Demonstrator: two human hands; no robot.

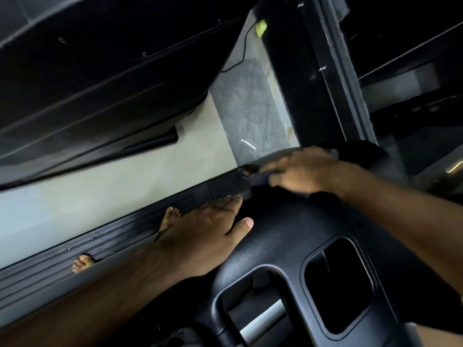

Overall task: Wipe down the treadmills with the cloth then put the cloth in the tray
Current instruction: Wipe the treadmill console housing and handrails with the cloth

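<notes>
Apparently the right hand [305, 171] bends its fingers over the dark cloth [259, 176] and presses it on the far edge of the treadmill console [288, 234], probably to rub that rim; blur hides the exact grasp. Just beside it, nearer the person, the left hand [208, 231] lies flat with fingers straight, I think for support.

Below me the floor [112, 186] is pale cream tile, meeting a strip of grey marbled tile [245, 106] that carries a bright glint. A thin black cable [244, 46] trails over it toward a small yellow-green blob [261, 27]. The light is dim.
</notes>
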